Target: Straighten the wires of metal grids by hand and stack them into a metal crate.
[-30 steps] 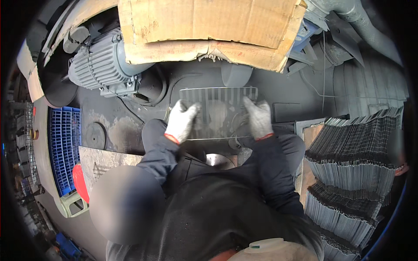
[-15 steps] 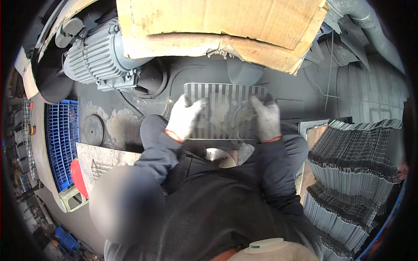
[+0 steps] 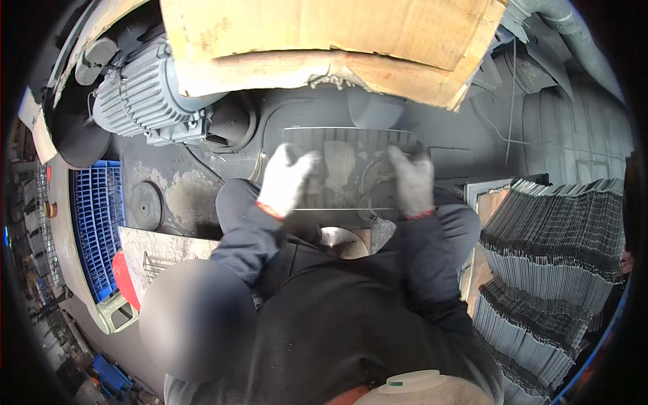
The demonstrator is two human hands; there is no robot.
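The grid (image 3: pixel 345 167) spans the space between the hands — left hand (image 3: pixel 285 181) at its left end, right hand (image 3: pixel 413 183) at its right. Beyond it, on the far side, is the cardboard (image 3: pixel 331 34), with the motor (image 3: pixel 138 94) far left and the duct (image 3: pixel 587 54) far right. Nearer than the motor lies a disc (image 3: pixel 146 205); left of that, the crate (image 3: pixel 98 229). A small rack (image 3: pixel 154 266) is on the board (image 3: pixel 133 246), near left — stacked grids (image 3: pixel 550 233) stand right.

Workshop: finned grey motor (image 3: pixel 135 98), stacked wire racks (image 3: pixel 553 233), thick grey duct (image 3: pixel 579 46).
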